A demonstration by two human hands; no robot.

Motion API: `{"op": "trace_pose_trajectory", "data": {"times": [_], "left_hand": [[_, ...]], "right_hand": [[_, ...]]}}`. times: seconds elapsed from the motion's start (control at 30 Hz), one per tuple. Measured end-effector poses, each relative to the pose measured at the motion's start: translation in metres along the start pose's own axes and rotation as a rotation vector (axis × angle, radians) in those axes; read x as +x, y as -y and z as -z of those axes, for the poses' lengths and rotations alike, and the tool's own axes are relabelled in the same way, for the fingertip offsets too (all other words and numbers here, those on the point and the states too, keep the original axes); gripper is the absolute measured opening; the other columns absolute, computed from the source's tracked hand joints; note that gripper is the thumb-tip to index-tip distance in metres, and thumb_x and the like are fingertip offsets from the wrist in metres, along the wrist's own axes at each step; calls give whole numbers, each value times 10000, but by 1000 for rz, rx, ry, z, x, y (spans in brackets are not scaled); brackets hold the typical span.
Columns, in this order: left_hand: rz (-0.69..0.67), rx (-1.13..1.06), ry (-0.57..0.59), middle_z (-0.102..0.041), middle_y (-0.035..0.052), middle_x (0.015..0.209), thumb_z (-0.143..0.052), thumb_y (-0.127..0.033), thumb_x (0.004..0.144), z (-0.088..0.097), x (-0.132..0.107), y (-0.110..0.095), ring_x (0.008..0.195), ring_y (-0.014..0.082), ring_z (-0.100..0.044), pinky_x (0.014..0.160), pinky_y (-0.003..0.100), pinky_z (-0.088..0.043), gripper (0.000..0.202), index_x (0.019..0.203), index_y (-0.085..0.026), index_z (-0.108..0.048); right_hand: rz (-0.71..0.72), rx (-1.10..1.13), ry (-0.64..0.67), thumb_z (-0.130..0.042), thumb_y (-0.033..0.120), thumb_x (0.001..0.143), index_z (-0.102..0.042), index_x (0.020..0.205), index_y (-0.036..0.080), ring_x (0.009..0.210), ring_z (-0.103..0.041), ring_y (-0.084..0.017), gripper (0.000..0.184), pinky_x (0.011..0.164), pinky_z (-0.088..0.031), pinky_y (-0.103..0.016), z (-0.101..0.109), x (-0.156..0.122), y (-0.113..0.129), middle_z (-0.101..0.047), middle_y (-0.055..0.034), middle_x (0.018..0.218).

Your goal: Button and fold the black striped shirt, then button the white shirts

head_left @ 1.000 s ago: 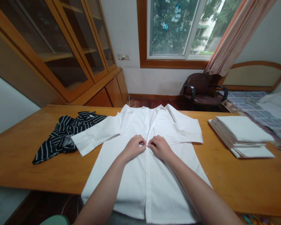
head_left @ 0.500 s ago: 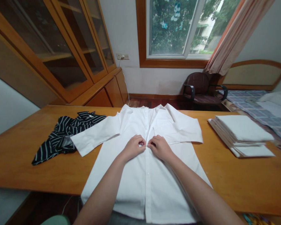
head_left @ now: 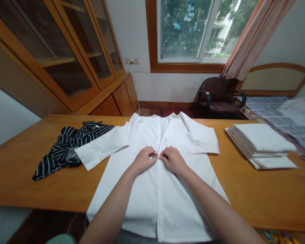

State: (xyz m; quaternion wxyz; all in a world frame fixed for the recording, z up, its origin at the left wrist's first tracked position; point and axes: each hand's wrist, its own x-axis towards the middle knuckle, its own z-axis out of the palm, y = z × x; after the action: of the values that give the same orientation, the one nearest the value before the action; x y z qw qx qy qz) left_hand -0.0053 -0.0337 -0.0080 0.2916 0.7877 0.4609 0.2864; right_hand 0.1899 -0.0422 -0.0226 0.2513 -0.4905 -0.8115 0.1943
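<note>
A white button-up shirt (head_left: 139, 193) lies spread on the wooden table, its collar at the far edge and its hem hanging over the near one. At the middle of its front, my left hand (head_left: 146, 160) pinches the button placket from the left side. My right hand (head_left: 173, 160) pinches the same spot from the right, fingertips almost touching those of the left. The button between them is too small and covered to make out. Below my hands the placket lies closed; above them the two front edges part slightly toward the collar.
A crumpled black garment with white stripes (head_left: 71, 144) lies at the left, partly under a shirt sleeve. On the right sits a stack of folded white cloth (head_left: 263, 142). Beyond the wooden table (head_left: 254, 196) stand an armchair (head_left: 216, 93), a bed (head_left: 271, 105) and a glass-fronted cabinet (head_left: 98, 86).
Both hands keep their pinch at the same place on the placket. The whole view has shifted very slightly; nothing else has visibly moved.
</note>
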Motion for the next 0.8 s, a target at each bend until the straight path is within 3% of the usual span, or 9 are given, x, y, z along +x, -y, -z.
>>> {"op": "trace_pose_trajectory", "data": {"times": [0.43, 0.8], "left_hand": [[-13, -58, 15, -621, 15, 811, -616, -149, 758, 1, -1, 2, 803, 174, -588, 767, 301, -499, 83, 762, -206, -677], [-16, -58, 17, -645, 17, 825, -596, -108, 760, 3, -2, 1, 833, 178, -598, 796, 298, -497, 150, 778, -213, -702]], "right_hand": [[17, -2, 9, -704, 263, 897, -709, 844, 220, 863, -576, -192, 69, 807, -379, -329, 2, 1, -1, -689, -20, 830], [25, 35, 4, -659, 143, 855, -723, 831, 218, 818, -562, -188, 101, 801, -394, -324, 9, -1, 4, -678, -9, 764]]}}
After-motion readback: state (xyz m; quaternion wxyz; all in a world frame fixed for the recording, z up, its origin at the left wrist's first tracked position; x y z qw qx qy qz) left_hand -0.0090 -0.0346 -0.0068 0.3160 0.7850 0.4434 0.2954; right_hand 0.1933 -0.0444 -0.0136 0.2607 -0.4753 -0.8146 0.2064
